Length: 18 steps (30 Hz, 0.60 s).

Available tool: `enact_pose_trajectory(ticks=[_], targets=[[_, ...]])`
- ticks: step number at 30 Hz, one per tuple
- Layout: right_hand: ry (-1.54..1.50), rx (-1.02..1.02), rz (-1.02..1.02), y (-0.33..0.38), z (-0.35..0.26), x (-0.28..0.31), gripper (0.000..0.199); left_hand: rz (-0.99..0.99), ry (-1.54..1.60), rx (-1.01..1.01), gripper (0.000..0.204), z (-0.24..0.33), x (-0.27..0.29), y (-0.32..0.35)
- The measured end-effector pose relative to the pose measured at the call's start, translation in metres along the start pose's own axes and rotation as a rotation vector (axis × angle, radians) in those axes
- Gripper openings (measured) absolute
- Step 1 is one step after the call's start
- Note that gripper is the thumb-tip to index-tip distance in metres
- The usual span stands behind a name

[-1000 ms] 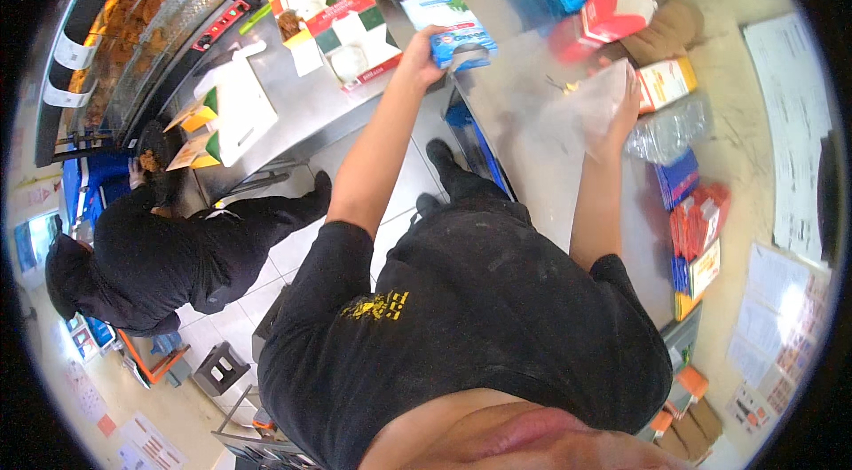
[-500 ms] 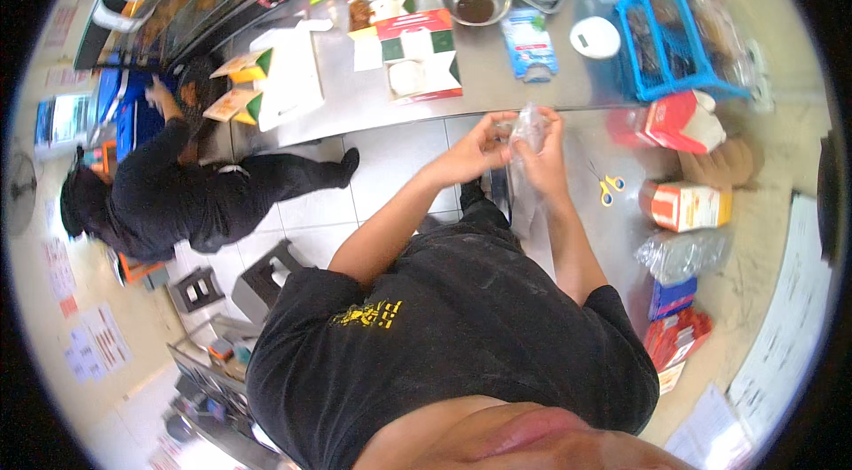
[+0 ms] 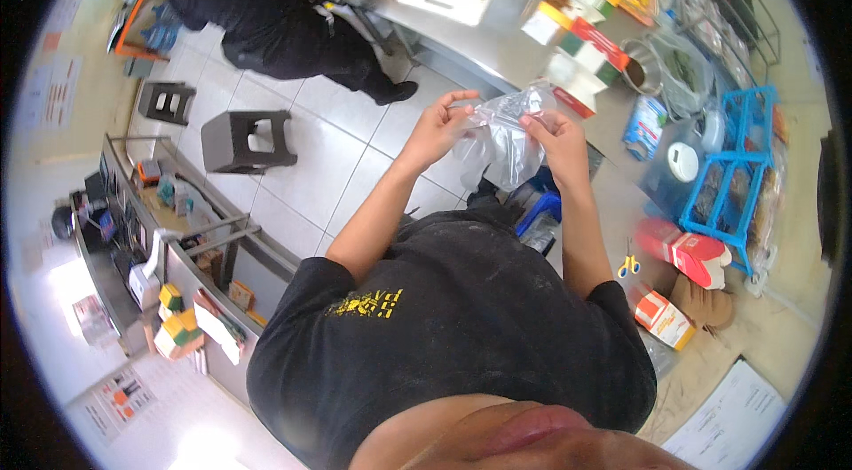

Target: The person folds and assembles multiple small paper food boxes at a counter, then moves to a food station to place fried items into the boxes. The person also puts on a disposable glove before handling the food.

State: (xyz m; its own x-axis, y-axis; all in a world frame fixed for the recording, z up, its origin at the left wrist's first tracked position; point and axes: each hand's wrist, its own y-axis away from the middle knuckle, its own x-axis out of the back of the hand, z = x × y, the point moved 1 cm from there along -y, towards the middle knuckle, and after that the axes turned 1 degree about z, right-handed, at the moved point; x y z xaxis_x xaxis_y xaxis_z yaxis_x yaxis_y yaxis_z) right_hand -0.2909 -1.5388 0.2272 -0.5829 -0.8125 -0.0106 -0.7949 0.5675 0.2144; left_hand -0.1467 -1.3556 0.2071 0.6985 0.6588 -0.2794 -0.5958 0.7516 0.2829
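A clear plastic bag [image 3: 508,140] hangs spread out in front of my body, between my two hands. My left hand [image 3: 437,131] pinches its left edge, the index finger reaching along the top. On the other side my right hand [image 3: 561,143] grips the bag's upper right part between thumb and fingers. Behind the bag, a red, white and green carton [image 3: 586,62] lies on the steel table [image 3: 479,48]. Yellow-handled scissors [image 3: 628,264] rest on the surface to my right.
A blue plastic basket [image 3: 723,195], a round white scale [image 3: 682,161] and a metal bowl [image 3: 642,67] stand to the right. Red cartons [image 3: 683,252] lie near the scissors. A co-worker in black [image 3: 275,26] stands at far left, near a dark stool [image 3: 248,142].
The bunched plastic bag is now spread wider, with my hands farther apart. My view has turned left, bringing the stools and left-hand shelves further into sight.
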Motion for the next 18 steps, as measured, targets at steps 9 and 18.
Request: enact_pose_trajectory(ticks=[9, 18], targets=[[0.164, -0.066, -0.346, 0.055, 0.01, -0.256, 0.022, 0.246, -0.203, -0.094, 0.029, 0.004, 0.22, 0.188], [0.259, -0.084, -0.634, 0.054, 0.011, -0.341, 0.021, -0.014, -0.438, -0.004, 0.035, 0.03, 0.368, 0.259]])
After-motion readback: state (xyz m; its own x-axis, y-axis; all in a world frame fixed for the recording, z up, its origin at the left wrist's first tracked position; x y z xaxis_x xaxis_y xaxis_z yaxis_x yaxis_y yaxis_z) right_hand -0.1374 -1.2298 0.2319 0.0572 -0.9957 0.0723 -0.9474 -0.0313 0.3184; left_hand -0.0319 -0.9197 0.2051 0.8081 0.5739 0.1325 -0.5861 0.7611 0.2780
